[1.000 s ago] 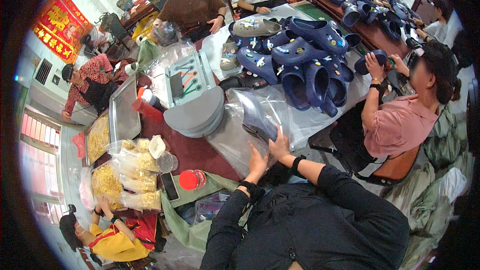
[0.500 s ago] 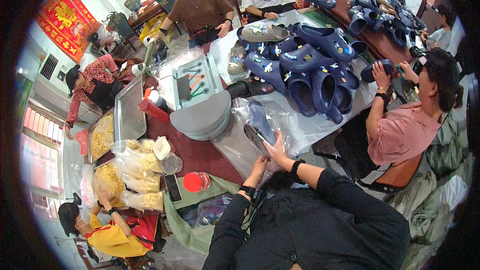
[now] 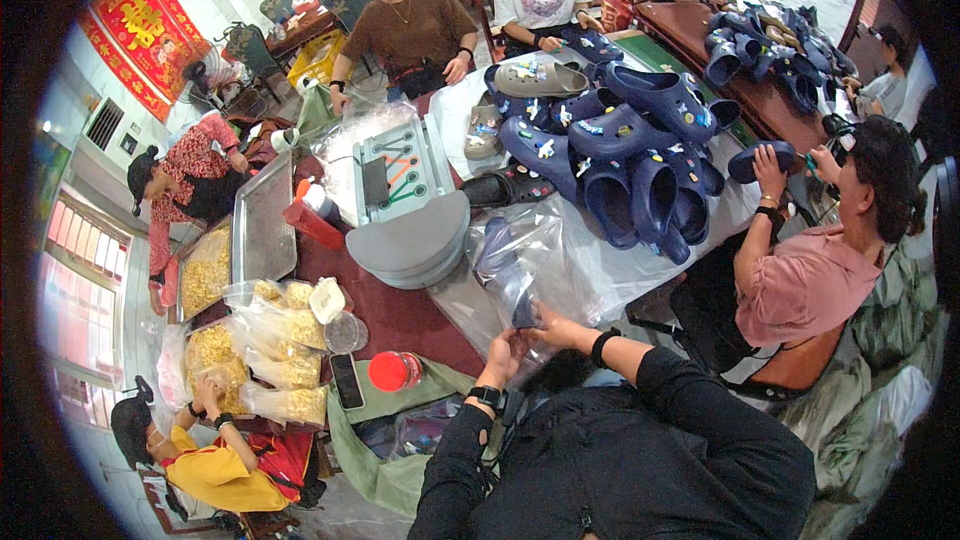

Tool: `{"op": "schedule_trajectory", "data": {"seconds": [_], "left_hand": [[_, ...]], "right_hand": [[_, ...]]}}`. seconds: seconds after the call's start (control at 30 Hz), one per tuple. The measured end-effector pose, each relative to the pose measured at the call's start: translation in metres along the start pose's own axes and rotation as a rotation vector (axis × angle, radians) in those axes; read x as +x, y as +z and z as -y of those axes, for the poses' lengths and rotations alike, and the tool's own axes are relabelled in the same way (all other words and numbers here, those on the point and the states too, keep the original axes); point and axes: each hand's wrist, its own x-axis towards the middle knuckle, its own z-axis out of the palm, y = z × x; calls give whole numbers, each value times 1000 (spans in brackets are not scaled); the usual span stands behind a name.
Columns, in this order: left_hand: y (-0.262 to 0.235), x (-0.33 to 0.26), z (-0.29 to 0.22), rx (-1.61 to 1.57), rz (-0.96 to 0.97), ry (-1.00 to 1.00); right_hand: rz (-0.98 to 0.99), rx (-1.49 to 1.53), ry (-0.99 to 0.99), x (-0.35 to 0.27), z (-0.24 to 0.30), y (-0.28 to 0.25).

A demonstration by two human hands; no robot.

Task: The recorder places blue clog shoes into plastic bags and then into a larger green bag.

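Observation:
In front of me, both hands meet at the near end of a dark blue clog [image 3: 523, 311]. My right hand [image 3: 556, 329] grips it from the right, fingers bent around the end. My left hand [image 3: 503, 354] is closed at the same end, lower and to the left; its fingertips are partly hidden. The held clog points away from me over a clear plastic bag [image 3: 560, 255]. Beyond it, another blue shoe shape [image 3: 493, 240] shows at the bag's far part, blurred by glare. Where one shoe ends and the other begins is hard to see.
A heap of blue clogs [image 3: 630, 140] with charms covers the table's far right. Left of the bag stands a grey machine [image 3: 408, 240]. Nearer left are a red-lidded jar [image 3: 393, 371], a phone [image 3: 347, 381] and bags of yellow pieces [image 3: 290, 365]. Co-workers sit around.
The held clog has turned and come closer to me; its sole side no longer shows. My left hand has dropped slightly. Across the table, the person in brown has lowered a hand.

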Motion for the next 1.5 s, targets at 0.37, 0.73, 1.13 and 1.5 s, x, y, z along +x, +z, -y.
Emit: {"op": "schedule_trajectory", "data": {"seconds": [0.37,0.73,1.13,1.5], "left_hand": [[-45,2,19,1050,-41,385],[9,-7,10,1271,-420,654],[51,-26,4,1266,-669,560],[28,-2,4,1343,-650,518]], "right_hand": [[239,-40,93,-6,-16,22],[44,-115,-37,-13,-16,-2],[-576,-440,51,-18,-26,-32],[-177,-391,172,-46,-53,-46]]}}
